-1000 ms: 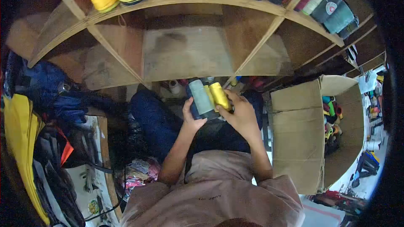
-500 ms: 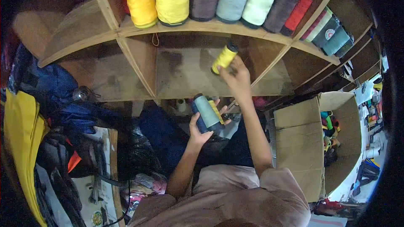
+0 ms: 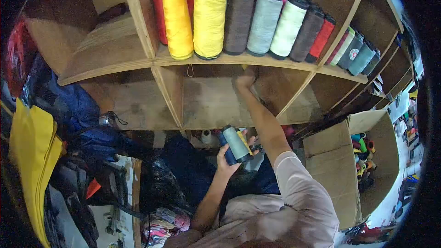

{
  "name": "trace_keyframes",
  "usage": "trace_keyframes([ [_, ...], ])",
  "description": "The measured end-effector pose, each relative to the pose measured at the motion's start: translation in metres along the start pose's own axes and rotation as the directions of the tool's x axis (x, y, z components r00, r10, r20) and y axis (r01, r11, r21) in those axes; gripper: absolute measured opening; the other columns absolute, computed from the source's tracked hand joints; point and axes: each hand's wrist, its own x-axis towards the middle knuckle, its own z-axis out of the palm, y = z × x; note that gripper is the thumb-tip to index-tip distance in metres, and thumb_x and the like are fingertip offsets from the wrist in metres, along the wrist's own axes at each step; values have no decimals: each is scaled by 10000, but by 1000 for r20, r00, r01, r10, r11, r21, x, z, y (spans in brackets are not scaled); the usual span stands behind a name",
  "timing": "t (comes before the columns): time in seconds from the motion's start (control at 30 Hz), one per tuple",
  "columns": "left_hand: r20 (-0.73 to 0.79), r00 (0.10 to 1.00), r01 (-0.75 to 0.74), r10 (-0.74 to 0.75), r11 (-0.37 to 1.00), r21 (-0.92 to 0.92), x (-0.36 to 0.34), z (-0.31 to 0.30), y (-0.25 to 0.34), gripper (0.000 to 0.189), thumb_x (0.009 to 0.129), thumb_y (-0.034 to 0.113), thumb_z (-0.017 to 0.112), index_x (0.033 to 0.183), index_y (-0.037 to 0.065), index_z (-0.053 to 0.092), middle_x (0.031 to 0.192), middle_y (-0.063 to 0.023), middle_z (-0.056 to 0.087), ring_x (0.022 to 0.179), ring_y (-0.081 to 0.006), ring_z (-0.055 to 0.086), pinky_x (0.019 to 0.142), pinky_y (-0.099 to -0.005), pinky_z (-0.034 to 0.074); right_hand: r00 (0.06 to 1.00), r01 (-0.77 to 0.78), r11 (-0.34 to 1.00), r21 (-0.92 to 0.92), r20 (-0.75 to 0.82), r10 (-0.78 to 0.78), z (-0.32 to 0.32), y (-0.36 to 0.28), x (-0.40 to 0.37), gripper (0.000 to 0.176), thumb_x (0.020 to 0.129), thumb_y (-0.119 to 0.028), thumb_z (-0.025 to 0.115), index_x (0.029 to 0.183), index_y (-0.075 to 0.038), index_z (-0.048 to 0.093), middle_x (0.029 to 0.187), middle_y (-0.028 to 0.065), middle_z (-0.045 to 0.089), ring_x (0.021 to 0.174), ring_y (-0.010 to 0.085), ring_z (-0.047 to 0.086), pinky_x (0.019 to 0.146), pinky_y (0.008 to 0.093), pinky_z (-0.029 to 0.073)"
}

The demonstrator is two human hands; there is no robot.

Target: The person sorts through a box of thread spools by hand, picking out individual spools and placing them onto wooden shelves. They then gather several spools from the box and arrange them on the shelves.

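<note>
My left hand [image 3: 224, 162] is closed around a bundle of thread spools, below the lower shelf. Among them are a pale grey-green thread spool [image 3: 236, 143], a dark blue thread spool [image 3: 227, 153] and a yellow one partly hidden behind. My right hand [image 3: 246, 79] reaches deep into the middle compartment [image 3: 209, 103] of the lower shelf. Only a sliver of the yellow thread spool [image 3: 245, 66] shows at its fingers; the upper shelf board covers the rest, and the fingertips are hard to make out.
Upright spools, among them a large yellow spool [image 3: 209, 23], stand in rows on the upper shelf [image 3: 202, 59]. A cardboard box [image 3: 331, 170] with colourful spools is at the right. Yellow cloth [image 3: 32, 142] and dark bags hang at the left. A white spool [image 3: 206, 136] sits beneath the shelf.
My right hand has moved forward into the compartment with the yellow thread spool. My left hand keeps its bundle. The view has tilted up, showing more of the upper shelf.
</note>
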Motion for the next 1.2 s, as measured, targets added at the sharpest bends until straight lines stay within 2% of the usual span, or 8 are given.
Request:
trace_keyframes([
  [0.13, 108, 994, 32, -26, 998, -50, -1, 2, -1, 768, 815, 362, 711, 1463, 133, 370, 1491, -97, 412, 1366, -372, 404, 1075, -686, 327, 993, -111, 967, -231, 11, 117, 45, 38, 2, 430, 880, -260, 654, 1227, -11, 609, 1148, 182, 674, 999, 341, 654, 846, 416, 525],
  [0.23, -135, 991, 10, 1, 997, 78, -7, 7, 1, 765, 806, 370, 720, 1458, 154, 384, 1494, -98, 409, 1372, -374, 394, 1078, -685, 324, 956, -292, 933, 212, 108, 274, 52, 51, 6, 398, 939, -249, 567, 1266, -22, 583, 1260, 160, 622, 1118, 284, 611, 931, 377, 495],
  [0.33, -3, 1000, 29, -29, 999, 17, -5, 4, -1, 760, 807, 371, 717, 1456, 150, 389, 1503, -99, 402, 1376, -374, 388, 1081, -688, 318, 976, -120, 987, -108, 169, 137, 19, 21, 15, 369, 959, -208, 521, 1265, -11, 584, 1258, 160, 624, 1113, 280, 615, 945, 364, 492],
  [0.43, -8, 1000, 16, -16, 999, 37, -4, -1, -2, 755, 813, 375, 702, 1455, 136, 386, 1499, -107, 409, 1367, -381, 395, 1077, -682, 323, 996, -69, 998, 5, -61, 69, 16, 17, 14, 478, 867, -346, 630, 1228, -34, 595, 1216, 149, 638, 1091, 266, 622, 922, 351, 483],
  [0.67, -22, 1000, 14, -13, 998, 66, -1, -18, -3, 746, 827, 385, 668, 1453, 102, 378, 1489, -125, 426, 1346, -397, 412, 1068, -668, 335, 872, -423, 902, -85, 230, 431, 1, -2, 11, 324, 948, -186, 494, 1183, -18, 640, 1184, 126, 667, 1062, 252, 631, 912, 365, 484],
  [0.93, -16, 1000, 23, -22, 998, 64, -3, -15, -2, 734, 844, 411, 644, 1454, 101, 377, 1517, -115, 394, 1378, -386, 382, 1086, -679, 307, 819, -76, 880, -469, 474, 323, -5, 2, 16, 375, 917, -277, 563, 1150, 4, 650, 1118, 130, 692, 1052, 243, 648, 896, 374, 491],
  [1.0, 44, 999, 7, -12, 993, 115, -5, -1, -3, 730, 847, 410, 636, 1455, 101, 377, 1512, -120, 403, 1379, -388, 384, 1093, -679, 301, 948, -204, 977, -68, 234, 214, -13, -4, 13, 415, 913, -309, 572, 1185, 0, 627, 1090, 121, 694, 1064, 265, 646, 898, 379, 491],
  [1.2, 51, 998, 49, -48, 999, -22, 0, -11, -2, 731, 851, 316, 666, 1473, 99, 349, 1527, -125, 378, 1367, -394, 403, 1049, -677, 364, 884, 11, 950, -312, 447, 136, -7, 13, 21, 469, 876, -365, 618, 1188, -14, 619, 1037, 180, 683, 951, 284, 664, 860, 406, 510],
])
